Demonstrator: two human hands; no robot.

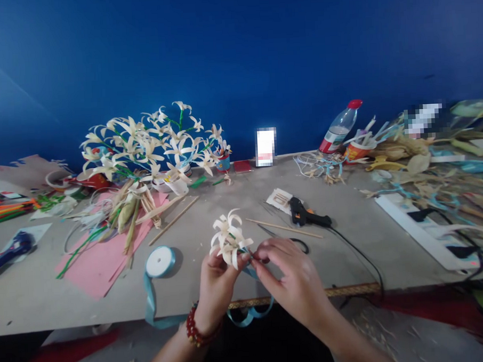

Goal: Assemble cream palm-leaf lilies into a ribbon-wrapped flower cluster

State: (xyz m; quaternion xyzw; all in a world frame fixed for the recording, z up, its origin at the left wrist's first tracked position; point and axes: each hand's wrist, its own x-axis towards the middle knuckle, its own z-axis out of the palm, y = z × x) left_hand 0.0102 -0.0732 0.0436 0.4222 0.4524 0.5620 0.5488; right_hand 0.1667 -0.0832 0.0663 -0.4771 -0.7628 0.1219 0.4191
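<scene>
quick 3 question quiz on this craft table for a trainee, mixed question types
1. Multiple choice: what do the left hand and right hand pinch between them?
A) a small cluster of cream-white handmade flowers
B) a red marker pen
C) a metal spoon
2. True or false: the black hot glue gun lies on the grey table, touched by neither hand.
3. Fill in: the round spool of pale blue ribbon lies on the table to the ____ of both hands.

Key: 1 A; 2 true; 3 left
</scene>
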